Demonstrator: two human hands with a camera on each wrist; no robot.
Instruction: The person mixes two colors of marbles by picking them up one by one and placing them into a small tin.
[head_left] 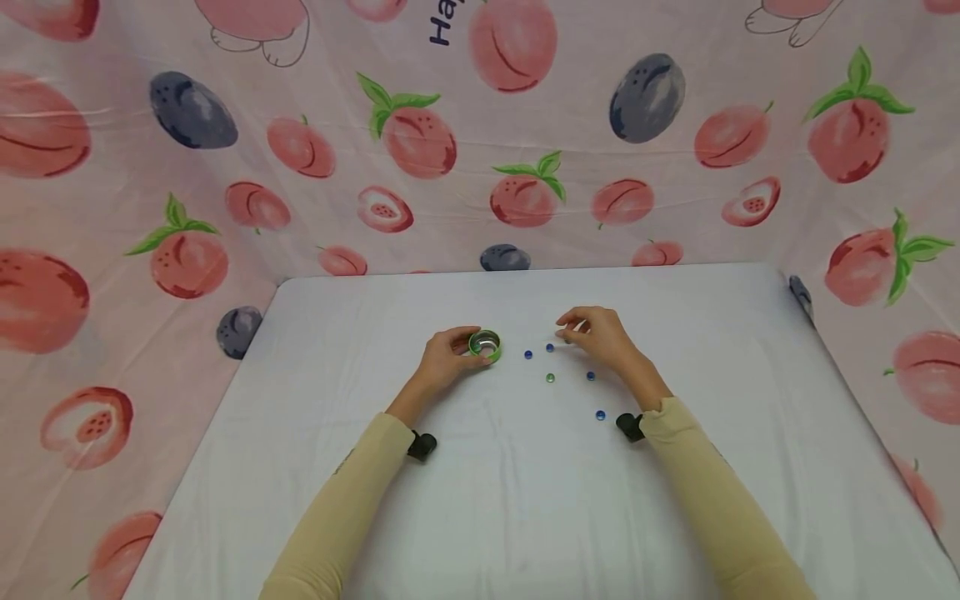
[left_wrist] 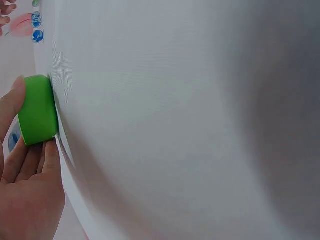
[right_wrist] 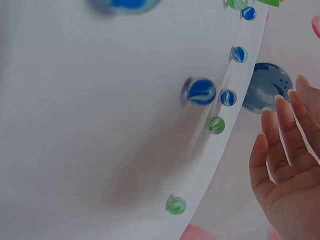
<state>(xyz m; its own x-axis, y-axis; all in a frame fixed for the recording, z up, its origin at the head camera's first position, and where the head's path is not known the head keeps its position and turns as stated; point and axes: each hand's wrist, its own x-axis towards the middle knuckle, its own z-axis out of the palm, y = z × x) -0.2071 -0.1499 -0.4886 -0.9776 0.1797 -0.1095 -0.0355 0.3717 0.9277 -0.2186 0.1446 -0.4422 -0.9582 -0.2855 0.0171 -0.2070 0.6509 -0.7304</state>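
My left hand (head_left: 446, 360) grips a small round green bowl (left_wrist: 38, 110) between thumb and fingers. The bowl's inside looks like shiny metal, and it stands upright on the white table. To the right of it lie several glass marbles, among them a blue marble (head_left: 528, 355), another blue marble (head_left: 550, 347) and a green marble (head_left: 550, 378). My right hand (head_left: 600, 333) hovers just above the table beyond these marbles, fingers loosely bent. In the right wrist view its fingers (right_wrist: 287, 117) are spread a little and hold nothing. A green marble (right_wrist: 176, 205) lies below it there.
Nearer to me are a blue marble (head_left: 590, 377) and one more blue marble (head_left: 600, 415), close to the right forearm. A white cloth covers the table (head_left: 480, 500). A fruit-print curtain (head_left: 442, 200) hangs behind and at both sides.
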